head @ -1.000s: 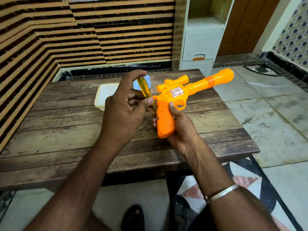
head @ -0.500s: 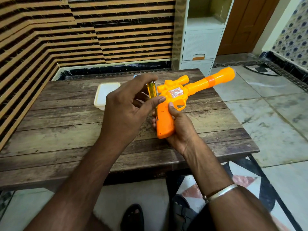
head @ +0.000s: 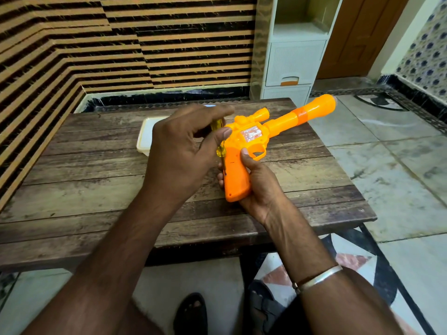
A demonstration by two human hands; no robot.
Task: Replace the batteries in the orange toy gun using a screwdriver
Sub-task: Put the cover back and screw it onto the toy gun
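Observation:
The orange toy gun (head: 254, 139) is held above the wooden table (head: 96, 184), barrel pointing to the far right. My right hand (head: 258, 182) grips its handle from below, thumb lying near the trigger guard. My left hand (head: 179, 153) pinches the yellow-handled screwdriver (head: 219, 141) between thumb and fingers. The screwdriver stands nearly upright, and its thin metal tip touches the left side of the gun's handle. Most of the screwdriver's handle is hidden behind my fingers.
A shallow white tray (head: 145, 134) lies on the table behind my left hand. A white drawer cabinet (head: 294, 59) stands beyond the table's far edge. Tiled floor lies to the right, and feet in sandals show under the table's near edge.
My left hand has turned the screwdriver more upright and shifted its fingers round the handle, index finger now over the top. The gun and my right hand stay put.

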